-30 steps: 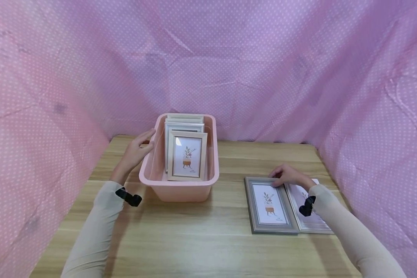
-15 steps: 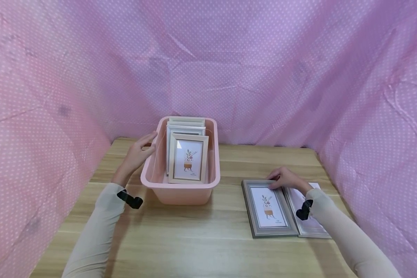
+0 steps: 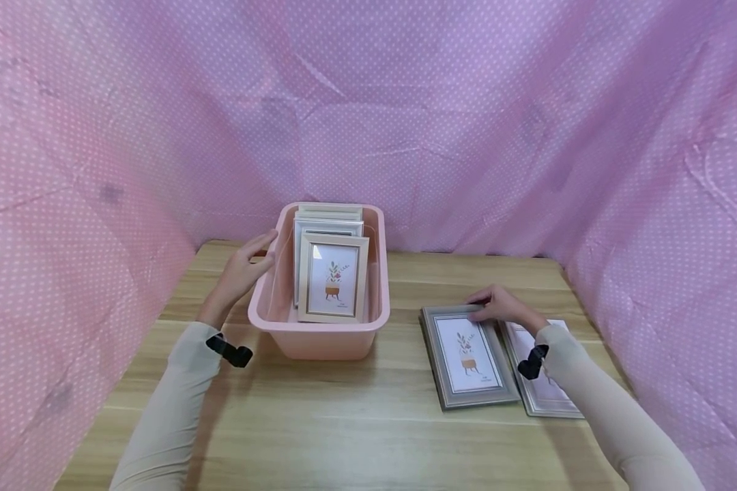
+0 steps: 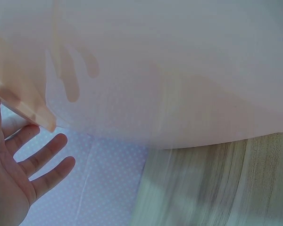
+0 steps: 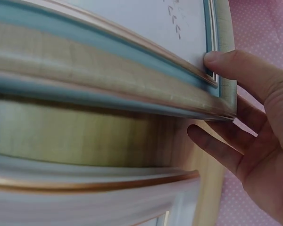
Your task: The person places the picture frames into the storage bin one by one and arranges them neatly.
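Observation:
My right hand (image 3: 499, 306) pinches the far edge of a grey picture frame (image 3: 430, 354), with the thumb (image 5: 226, 61) on its front and the other fingers beneath. The frame shows a potted-plant print; in the right wrist view it stands above the table. A whitish picture frame (image 3: 528, 389) lies beside it, partly under my right forearm. My left hand (image 3: 236, 279) rests at the left side of a pink plastic bin (image 3: 319, 341), its fingers (image 4: 54, 179) spread and fairly straight by the rim. Inside that bin stands a cream picture frame (image 3: 362, 279), leaning before several pale ones.
The wooden table (image 3: 344, 423) carries the bin left of centre and the loose frames at the right. Pink dotted cloth (image 3: 442, 136) hangs behind and along both sides.
My right hand has raised the grey frame and shifted it left and away, opening a gap from the whitish frame. My left hand has stayed at the bin.

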{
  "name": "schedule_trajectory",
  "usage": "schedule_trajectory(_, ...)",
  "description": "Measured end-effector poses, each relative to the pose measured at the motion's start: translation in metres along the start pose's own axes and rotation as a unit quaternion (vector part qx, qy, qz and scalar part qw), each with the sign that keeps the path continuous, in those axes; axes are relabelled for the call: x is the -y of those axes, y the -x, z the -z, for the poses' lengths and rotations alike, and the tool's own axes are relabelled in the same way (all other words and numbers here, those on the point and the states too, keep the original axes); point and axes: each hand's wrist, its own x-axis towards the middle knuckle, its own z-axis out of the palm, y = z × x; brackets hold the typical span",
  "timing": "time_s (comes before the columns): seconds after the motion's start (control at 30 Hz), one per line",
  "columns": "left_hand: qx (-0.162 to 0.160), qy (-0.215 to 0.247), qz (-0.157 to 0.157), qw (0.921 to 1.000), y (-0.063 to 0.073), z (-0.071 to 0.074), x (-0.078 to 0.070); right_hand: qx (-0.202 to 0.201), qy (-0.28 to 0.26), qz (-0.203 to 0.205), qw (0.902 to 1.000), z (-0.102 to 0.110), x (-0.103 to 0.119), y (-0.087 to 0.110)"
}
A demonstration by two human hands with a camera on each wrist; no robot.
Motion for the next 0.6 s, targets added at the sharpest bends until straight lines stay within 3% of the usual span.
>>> schedule_trajectory(0.13,0.000,-0.011,0.002,0.9999,0.001,0.001,-0.007,-0.008,-0.004,-0.007,0.9999,0.006,0.005,-0.003)
schedule_trajectory(0.4,-0.010,-0.011,0.003,0.9999,-0.011,-0.002,0.029,0.032,-0.016,0.002,0.9994,0.025,0.019,-0.010)
schedule_trajectory(0.6,-0.014,-0.013,-0.003,0.9998,-0.013,-0.004,0.035,0.077,-0.022,0.005,0.9968,0.036,0.028,-0.016)
